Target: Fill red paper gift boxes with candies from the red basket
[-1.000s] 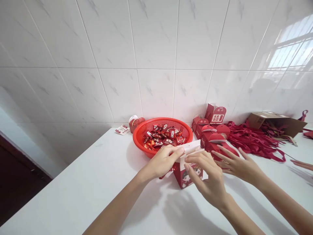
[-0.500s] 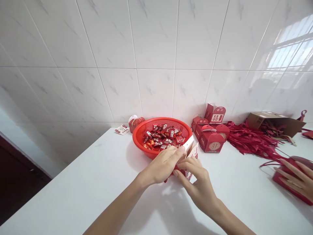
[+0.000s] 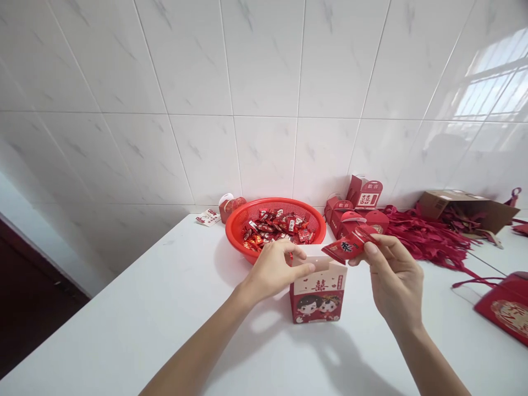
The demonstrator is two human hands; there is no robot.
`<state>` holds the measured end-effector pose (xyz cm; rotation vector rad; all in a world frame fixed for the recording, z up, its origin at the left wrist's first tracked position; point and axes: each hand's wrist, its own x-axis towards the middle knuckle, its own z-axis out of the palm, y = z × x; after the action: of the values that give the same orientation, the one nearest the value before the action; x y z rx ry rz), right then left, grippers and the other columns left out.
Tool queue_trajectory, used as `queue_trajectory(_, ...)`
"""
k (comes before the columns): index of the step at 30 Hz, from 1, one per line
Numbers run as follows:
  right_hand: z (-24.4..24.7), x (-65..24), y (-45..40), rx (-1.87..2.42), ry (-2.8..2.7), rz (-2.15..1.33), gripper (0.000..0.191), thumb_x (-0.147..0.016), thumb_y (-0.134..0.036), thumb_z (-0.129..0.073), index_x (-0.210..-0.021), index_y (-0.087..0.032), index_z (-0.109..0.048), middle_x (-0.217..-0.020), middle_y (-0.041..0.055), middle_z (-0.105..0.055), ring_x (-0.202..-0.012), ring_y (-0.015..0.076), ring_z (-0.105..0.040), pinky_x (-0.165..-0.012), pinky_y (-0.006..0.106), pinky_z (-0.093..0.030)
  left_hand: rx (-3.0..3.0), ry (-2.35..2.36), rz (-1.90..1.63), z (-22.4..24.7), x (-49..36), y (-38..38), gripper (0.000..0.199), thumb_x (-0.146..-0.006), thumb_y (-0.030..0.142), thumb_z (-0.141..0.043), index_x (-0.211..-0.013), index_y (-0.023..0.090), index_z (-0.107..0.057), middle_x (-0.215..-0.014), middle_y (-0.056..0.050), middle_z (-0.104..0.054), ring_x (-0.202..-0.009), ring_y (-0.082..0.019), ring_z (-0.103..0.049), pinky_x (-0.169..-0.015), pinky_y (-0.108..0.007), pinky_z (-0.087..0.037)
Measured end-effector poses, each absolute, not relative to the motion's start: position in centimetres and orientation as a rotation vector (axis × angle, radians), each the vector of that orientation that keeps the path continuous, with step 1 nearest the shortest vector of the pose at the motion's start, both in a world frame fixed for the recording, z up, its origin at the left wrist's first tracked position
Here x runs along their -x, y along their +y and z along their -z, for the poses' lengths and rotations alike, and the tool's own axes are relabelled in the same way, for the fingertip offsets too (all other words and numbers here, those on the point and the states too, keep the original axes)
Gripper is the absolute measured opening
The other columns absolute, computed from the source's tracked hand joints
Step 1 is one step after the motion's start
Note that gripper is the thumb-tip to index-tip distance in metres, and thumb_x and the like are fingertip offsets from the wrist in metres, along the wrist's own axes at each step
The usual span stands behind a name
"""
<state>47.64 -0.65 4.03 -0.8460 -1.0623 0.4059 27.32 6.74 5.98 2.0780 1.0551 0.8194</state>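
Observation:
A red and cream gift box (image 3: 317, 300) with two cartoon faces stands upright on the white table, its top open. My left hand (image 3: 274, 269) is at the box's upper left edge, thumb and fingers closed on its rim. To the right of the box top, my right hand (image 3: 394, 275) pinches a red candy packet (image 3: 346, 247), which is tilted and reaches over the box's right corner. Behind the box is a red basket (image 3: 234, 234) with many wrapped candies (image 3: 280, 224) in it.
Several red gift boxes (image 3: 365, 192) stand by the wall, right of the basket. Further right lie red ribbons (image 3: 429, 234) and a cardboard box (image 3: 499, 214). A red bag (image 3: 505, 308) is at the right edge. A small box (image 3: 231, 208) and a card (image 3: 208, 217) sit left of the basket.
My right hand has moved right and up, away from my left hand, with a candy packet now showing in it. The box has turned upright, front visible. Another person's hand has left the right side.

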Motion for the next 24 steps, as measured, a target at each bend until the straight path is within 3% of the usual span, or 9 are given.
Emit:
queue_trajectory(5,-3.6,-47.4,-0.5,0.905,-1.122,-0.425,0.011,-0.092,-0.037,-0.070,-0.098,-0.027,-0.068,-0.076,-0.0014,-0.073,-0.066,0.0151,-0.069,-0.065,0.027,-0.056,-2.114,0.904,-0.691,-6.4,-26.7,6.5,0.041,-0.075,0.043,-0.081,-0.111,0.025,-0.076,-0.122,-0.007,-0.069,-0.112,-0.027,-0.062,-0.092,-0.038,-0.051)
queue_trajectory(10,-3.8,-46.6,-0.5,1.082,-1.369,-0.287,0.013,-0.091,-0.036,-0.068,-0.095,-0.024,-0.072,-0.088,0.0026,-0.076,-0.078,0.0185,-0.070,-0.073,0.030,-0.056,-2.108,0.804,-0.667,-6.8,-26.5,6.6,0.044,-0.075,0.038,-0.082,-0.117,0.027,-0.075,-0.123,-0.006,-0.069,-0.125,-0.029,-0.054,-0.103,-0.040,-0.046)
queue_trajectory(16,-3.9,-46.9,-0.4,1.200,-1.315,-0.144,0.017,-0.091,-0.038,-0.065,-0.092,-0.024,-0.073,-0.091,0.0042,-0.076,-0.085,0.0216,-0.067,-0.078,0.035,-0.054,-2.083,0.865,-0.657,-6.4,-26.7,6.7,0.046,-0.072,0.045,-0.082,-0.111,0.021,-0.076,-0.102,-0.008,-0.070,-0.110,-0.030,-0.060,-0.092,-0.039,-0.050)
queue_trajectory(21,-3.7,-47.8,-0.1,1.263,-1.280,-0.137,0.024,-0.089,-0.044,-0.066,-0.101,-0.024,-0.071,-0.101,0.0059,-0.075,-0.089,0.0232,-0.067,-0.082,0.039,-0.052,-2.202,0.800,-0.708,-6.3,-26.6,7.0,0.027,-0.090,0.042,-0.066,-0.104,0.023,-0.077,-0.106,-0.007,-0.071,-0.103,-0.025,-0.062,-0.092,-0.039,-0.048)
queue_trajectory(24,-3.7,-48.1,0.1,1.299,-1.305,-0.201,0.030,-0.088,-0.049,-0.066,-0.102,-0.023,-0.070,-0.103,0.0068,-0.075,-0.091,0.0241,-0.068,-0.084,0.040,-0.052,-2.291,0.747,-0.673,-6.2,-26.4,7.2,0.030,-0.088,0.040,-0.068,-0.112,0.023,-0.074,-0.109,-0.006,-0.071,-0.104,-0.025,-0.063,-0.092,-0.038,-0.050)
